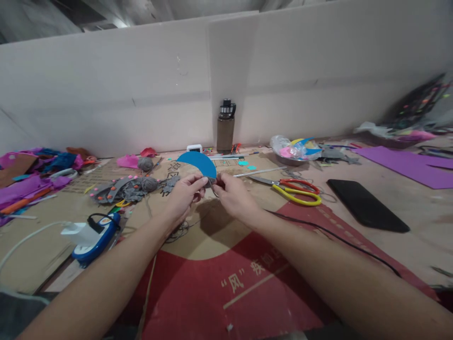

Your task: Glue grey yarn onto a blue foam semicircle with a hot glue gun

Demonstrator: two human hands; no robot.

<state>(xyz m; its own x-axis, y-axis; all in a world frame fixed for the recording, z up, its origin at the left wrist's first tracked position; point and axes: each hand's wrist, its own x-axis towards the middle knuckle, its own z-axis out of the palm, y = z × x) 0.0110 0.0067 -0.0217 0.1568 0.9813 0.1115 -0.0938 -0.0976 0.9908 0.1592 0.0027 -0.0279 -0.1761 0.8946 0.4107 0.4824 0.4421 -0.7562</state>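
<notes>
A flat blue crescent-shaped piece (198, 161) is held up over the cardboard by its lower right end. My left hand (190, 191) pinches that end between thumb and fingers. Close against it, my right hand (230, 191) has its thumb and fingers pressed together at the same tip, where something grey like yarn shows; the fingers hide exactly what it grips. Loose grey yarn (178, 232) lies in loops on the cardboard below my left hand. Left of my hands is a grey piece dotted with pink and orange balls (116, 190).
Scissors (297, 189) with red and yellow handles and a black phone (366, 204) lie to the right. Behind stand a bottle (225, 127) and a bowl (292, 159) of scraps. A blue power strip (97, 241) sits left. Red-and-brown cardboard (212, 288) covers the front.
</notes>
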